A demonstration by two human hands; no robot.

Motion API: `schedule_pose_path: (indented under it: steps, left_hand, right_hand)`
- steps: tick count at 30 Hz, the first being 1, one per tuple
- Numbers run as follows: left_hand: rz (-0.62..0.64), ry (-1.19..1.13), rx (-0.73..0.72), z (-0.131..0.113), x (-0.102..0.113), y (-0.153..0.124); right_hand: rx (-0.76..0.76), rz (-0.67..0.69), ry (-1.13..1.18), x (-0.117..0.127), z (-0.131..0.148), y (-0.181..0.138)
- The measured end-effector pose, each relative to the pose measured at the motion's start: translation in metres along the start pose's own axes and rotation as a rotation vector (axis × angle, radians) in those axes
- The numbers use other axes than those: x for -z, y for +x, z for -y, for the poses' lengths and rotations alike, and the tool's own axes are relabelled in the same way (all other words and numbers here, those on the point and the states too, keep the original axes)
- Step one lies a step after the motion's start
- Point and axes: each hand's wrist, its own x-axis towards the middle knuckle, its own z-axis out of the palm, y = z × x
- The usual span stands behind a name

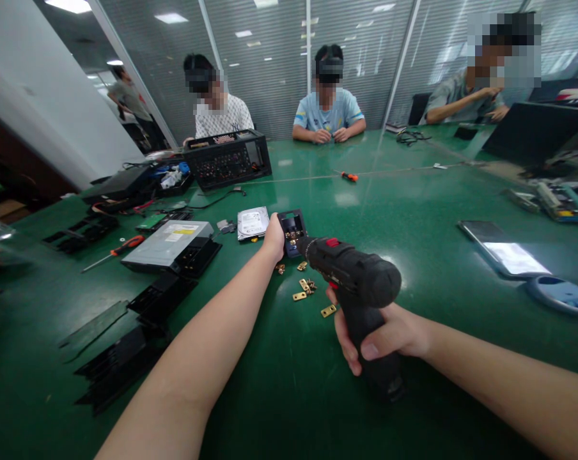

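Observation:
My right hand point(380, 335) is wrapped round the grip of a black cordless drill point(353, 268) with red accents. The drill's front end points at a small dark plastic housing point(293, 225) with brass pieces inside; whether its tip touches them I cannot make out. Closed on the left edge of that housing is my left hand point(273, 239), its fingers partly hidden. Several brass plates point(328, 311) and small brass screws point(310, 286) lie on the green table just below. A hard drive point(252, 223) rests beside my left hand.
At left lie an optical drive point(169, 246), a screwdriver point(114, 253) and black plastic parts point(121, 358). A black computer case point(229, 158) stands further back. A phone point(502, 249) and a blue oval object point(563, 294) lie right. Several people sit across the green table point(413, 191).

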Motion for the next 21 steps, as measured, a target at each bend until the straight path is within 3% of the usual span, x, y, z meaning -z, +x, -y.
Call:
schedule_pose_path:
  steps: [4, 21]
  left_hand:
    - [-0.064, 0.027, 0.018, -0.0018, -0.0063, -0.006]
    - [-0.073, 0.013, 0.039, -0.0047, -0.0093, -0.0113]
  right_hand:
    - [0.005, 0.003, 0.005, -0.0009, 0.0012, 0.0006]
    - [-0.017, -0.006, 0.009, -0.0003, 0.0018, 0.0019]
